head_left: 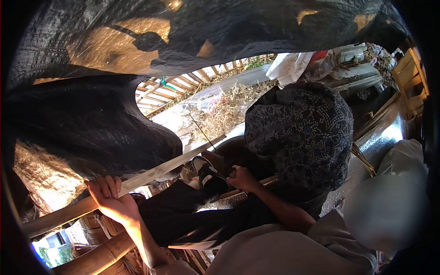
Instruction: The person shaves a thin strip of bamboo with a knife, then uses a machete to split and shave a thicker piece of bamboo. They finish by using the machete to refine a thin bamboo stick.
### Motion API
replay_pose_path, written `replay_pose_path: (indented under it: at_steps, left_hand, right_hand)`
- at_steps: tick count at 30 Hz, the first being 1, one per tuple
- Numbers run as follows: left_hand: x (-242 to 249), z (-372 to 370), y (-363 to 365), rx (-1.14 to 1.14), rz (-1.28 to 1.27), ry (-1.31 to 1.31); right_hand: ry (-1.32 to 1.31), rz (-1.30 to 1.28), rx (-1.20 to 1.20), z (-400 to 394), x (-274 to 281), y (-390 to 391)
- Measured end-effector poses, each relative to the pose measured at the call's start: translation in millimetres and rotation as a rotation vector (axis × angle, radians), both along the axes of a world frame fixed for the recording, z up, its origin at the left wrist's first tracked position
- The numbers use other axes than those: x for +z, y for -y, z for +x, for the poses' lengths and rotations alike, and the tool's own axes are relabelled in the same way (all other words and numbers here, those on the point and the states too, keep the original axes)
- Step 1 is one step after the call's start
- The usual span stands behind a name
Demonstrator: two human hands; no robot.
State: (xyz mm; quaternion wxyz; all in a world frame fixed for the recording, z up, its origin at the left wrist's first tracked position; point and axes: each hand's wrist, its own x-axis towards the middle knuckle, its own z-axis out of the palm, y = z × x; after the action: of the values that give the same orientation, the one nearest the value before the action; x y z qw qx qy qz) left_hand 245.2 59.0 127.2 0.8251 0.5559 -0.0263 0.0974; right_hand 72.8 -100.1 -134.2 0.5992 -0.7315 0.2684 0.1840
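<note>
dark sheeting (87, 110) hangs at left; left hand (112, 201) curls over the long wooden strip (160, 171), which slants left to centre, where a firm, untwisted grip should steady it; right hand (244, 179) clenched by the shoe (211, 181), contents: cannot tell.

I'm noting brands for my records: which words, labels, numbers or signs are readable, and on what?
None can be read.
Plank: no lettering visible.
Shoe: no brand legible.
White sack: no words legible.
Black sheet: no print legible.
</note>
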Motion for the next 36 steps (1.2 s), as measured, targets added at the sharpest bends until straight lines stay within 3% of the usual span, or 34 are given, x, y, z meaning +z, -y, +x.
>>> replay_pose_path:
  at_steps: [1, 2, 3, 5, 7, 10, 14, 16, 18, 22, 26, 29, 31, 34, 36]
  left_hand:
    - [3, -1, 2, 0.058, 0.004, -0.028]
    - [0, 5, -16, -0.102, -0.003, 0.036]
    - [1, 6, -14, -0.103, -0.003, 0.033]
    - [5, 6, -9, 0.082, 0.086, -0.001]
    - [4, 4, -14, 0.04, 0.141, 0.007]
    - [2, 3, -19, -0.352, -0.07, -0.016]
    - [10, 2, -22, -0.484, -0.156, 0.04]
    - [10, 8, -35, -0.411, -0.104, 0.026]
    - [7, 9, -40, -0.253, -0.007, 0.02]
    - [-1, 8, -38, -0.151, 0.096, 0.077]
    - [0, -6, -13, -0.159, 0.101, 0.119]
    - [-5, -12, -14, -0.193, 0.162, 0.173]
    - [-5, -15, -6, -0.096, 0.226, 0.191]
    - [-8, -13, -9, -0.094, 0.298, 0.234]
    - [-9, -16, -12, -0.022, 0.278, 0.223]
  right_hand:
    - [-0.024, 0.003, -0.024, -1, 1, 1]
    - [-0.027, 0.003, -0.026, -2, 0, 1]
    - [-0.027, -0.015, -0.03, -3, -2, 1]
    - [-0.028, -0.031, -0.028, -5, -7, -1]
    - [0.032, -0.087, -0.047, -6, -10, -4]
    - [-0.019, -0.007, -0.021, -3, -1, 1]
    - [-0.041, 0.03, -0.02, -4, -7, 1]
    - [-0.029, -0.091, 0.002, -6, -13, -3]
    - [-0.044, -0.047, -0.01, -8, -14, -1]
    - [-0.053, -0.059, -0.036, -3, -4, 3]
    - [-0.019, -0.047, -0.037, 2, 7, 8]
    - [0.165, -0.171, -0.003, 4, 26, 7]
    - [0.197, 0.027, 0.12, 7, 44, 6]
    - [0.28, 0.183, 0.107, 14, 84, -3]
    - [0.354, 0.173, 0.132, 11, 78, -25]
